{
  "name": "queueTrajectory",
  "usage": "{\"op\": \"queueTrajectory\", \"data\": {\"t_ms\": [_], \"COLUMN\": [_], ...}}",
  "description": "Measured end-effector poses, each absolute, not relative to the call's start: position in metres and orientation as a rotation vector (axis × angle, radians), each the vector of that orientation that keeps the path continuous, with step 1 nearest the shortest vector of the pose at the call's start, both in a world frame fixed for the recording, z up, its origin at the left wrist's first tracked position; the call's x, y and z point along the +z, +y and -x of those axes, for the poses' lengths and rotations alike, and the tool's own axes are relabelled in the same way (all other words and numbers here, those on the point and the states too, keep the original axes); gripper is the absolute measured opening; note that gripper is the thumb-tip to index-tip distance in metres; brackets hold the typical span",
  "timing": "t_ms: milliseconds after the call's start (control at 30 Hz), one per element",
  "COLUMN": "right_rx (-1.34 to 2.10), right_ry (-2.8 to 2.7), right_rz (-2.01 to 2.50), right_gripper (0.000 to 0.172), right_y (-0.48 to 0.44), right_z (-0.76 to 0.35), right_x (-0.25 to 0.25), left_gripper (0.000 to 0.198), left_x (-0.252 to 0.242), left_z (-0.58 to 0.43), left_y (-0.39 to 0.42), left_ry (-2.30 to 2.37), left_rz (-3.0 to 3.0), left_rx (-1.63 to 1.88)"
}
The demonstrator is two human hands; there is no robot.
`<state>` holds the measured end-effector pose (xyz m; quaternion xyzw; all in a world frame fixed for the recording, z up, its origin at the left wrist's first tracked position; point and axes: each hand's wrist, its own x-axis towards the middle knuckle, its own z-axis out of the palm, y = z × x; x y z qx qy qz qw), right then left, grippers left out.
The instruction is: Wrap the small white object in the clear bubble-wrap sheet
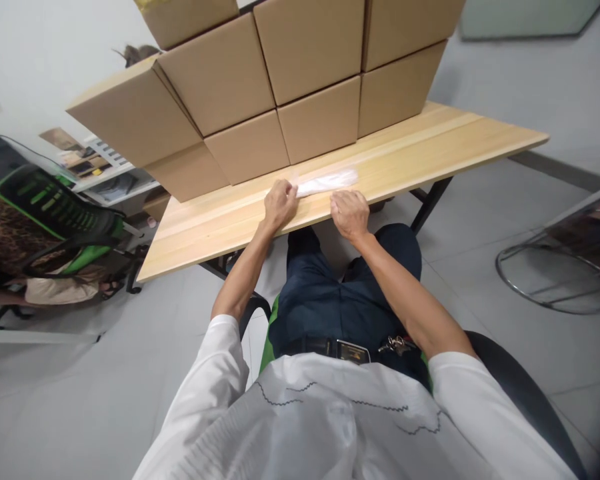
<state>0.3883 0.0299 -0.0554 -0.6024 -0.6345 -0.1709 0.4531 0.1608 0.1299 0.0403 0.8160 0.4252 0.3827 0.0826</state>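
A long, thin white item in a clear plastic bag (327,181) lies flat on the wooden table (480,137), near its front edge. My left hand (280,203) is closed in a pinch at the bag's left end, its wrist over the table edge. My right hand (350,212) has its fingers curled and rests at the front edge, just below the right part of the bag. What is inside the right fingers, if anything, is hidden. The exact kind of item in the bag is too blurred to tell.
Stacked cardboard boxes (320,120) form a wall along the back of the table. At the left, a person sits on a green and black chair (55,207) by a white shelf (115,183). A round metal stand base (555,277) is on the floor at the right.
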Motion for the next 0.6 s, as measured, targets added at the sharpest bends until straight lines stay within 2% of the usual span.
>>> {"op": "queueTrajectory", "data": {"t_ms": [100, 233, 333, 367, 500, 600], "right_rx": [-0.440, -0.431, -0.408, -0.400, -0.350, -0.321], "right_ry": [-1.563, -1.561, -1.562, -1.563, -1.575, -1.575], "right_rz": [1.483, 1.501, 1.534, 1.546, 1.568, 1.560], "right_gripper": [0.041, 0.039, 0.038, 0.038, 0.042, 0.043], "right_y": [0.030, 0.030, 0.028, 0.027, 0.023, 0.022], "right_z": [-0.388, -0.388, -0.387, -0.386, -0.385, -0.385], "right_x": [-0.056, -0.056, -0.054, -0.053, -0.048, -0.046], "left_gripper": [0.031, 0.043, 0.018, 0.016, 0.046, 0.048], "left_x": [0.048, 0.060, 0.063, 0.062, 0.055, 0.054], "left_z": [-0.164, -0.179, -0.196, -0.200, -0.204, -0.197], "left_y": [0.143, 0.164, 0.173, 0.174, 0.173, 0.171], "left_ry": [1.415, 1.545, 1.558, 1.545, 1.331, 1.027], "left_rz": [-2.308, -2.269, -2.224, -2.181, -1.905, -1.531], "left_rx": [1.111, 0.905, 0.889, 0.939, 1.262, 1.436]}}
